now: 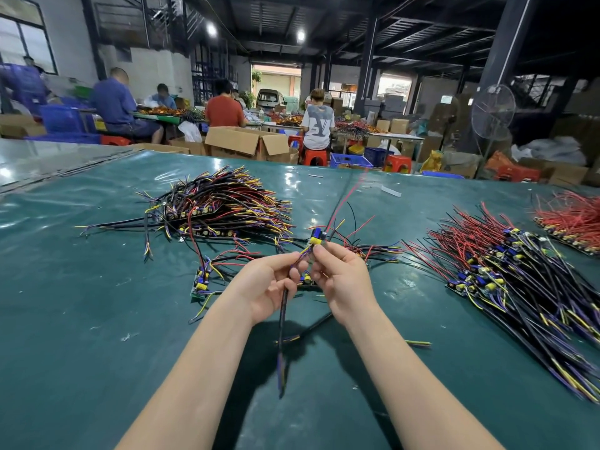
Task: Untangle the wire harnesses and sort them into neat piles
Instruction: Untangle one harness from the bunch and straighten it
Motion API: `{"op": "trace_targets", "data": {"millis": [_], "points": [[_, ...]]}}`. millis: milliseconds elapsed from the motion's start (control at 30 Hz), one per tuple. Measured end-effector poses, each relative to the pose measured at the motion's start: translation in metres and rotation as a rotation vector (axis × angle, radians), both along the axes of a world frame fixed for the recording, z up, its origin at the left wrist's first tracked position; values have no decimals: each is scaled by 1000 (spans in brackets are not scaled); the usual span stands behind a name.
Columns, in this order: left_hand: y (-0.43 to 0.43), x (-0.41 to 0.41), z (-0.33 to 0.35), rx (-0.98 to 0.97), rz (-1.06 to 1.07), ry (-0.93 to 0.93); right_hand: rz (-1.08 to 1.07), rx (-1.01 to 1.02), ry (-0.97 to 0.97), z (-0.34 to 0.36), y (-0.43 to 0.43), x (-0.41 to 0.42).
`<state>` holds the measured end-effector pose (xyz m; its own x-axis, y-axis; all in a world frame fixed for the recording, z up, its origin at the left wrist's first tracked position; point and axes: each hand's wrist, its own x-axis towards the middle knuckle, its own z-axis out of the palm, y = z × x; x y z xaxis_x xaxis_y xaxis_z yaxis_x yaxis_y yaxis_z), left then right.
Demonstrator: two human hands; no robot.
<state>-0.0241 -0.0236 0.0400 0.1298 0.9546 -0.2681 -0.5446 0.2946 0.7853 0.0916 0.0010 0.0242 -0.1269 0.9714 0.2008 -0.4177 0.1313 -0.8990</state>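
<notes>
Left hand: fingers curled, pinching the purple and yellow leads of the small wire harness. Its black sheathed cable hangs out of the palm and down toward me.
Right hand: thumb and fingertips pinched on the same harness, right up against the left hand's fingertips.
Held harness: little board with a blue capacitor and a yellow part, sitting just above both hands' fingertips, lifted off the desk. A thin red lead runs up and away from it.
Loose bits: small green boards with wires, flat just left of the left hand.
Messy heap: tangled black, yellow, purple and red wire pile, beyond the left hand and well apart.
Tidy side: laid-out pile of black cables with red leads, well right of the right hand, wires mostly running the same way.
Further right: bunch of red wires, cut off at the edge.
Surface: shiny dark green desk under everything.
</notes>
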Motion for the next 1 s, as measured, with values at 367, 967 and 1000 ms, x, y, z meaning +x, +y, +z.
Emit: {"op": "trace_targets", "data": {"millis": [367,967,1000], "points": [[-1,-1,1,83,-14,423,-1,-91,171,1,-3,-1],[1,8,-10,340,328,720,-40,-248,77,-1,1,3],[2,8,-10,327,323,711,-35,-233,67,-1,1,3]]}}
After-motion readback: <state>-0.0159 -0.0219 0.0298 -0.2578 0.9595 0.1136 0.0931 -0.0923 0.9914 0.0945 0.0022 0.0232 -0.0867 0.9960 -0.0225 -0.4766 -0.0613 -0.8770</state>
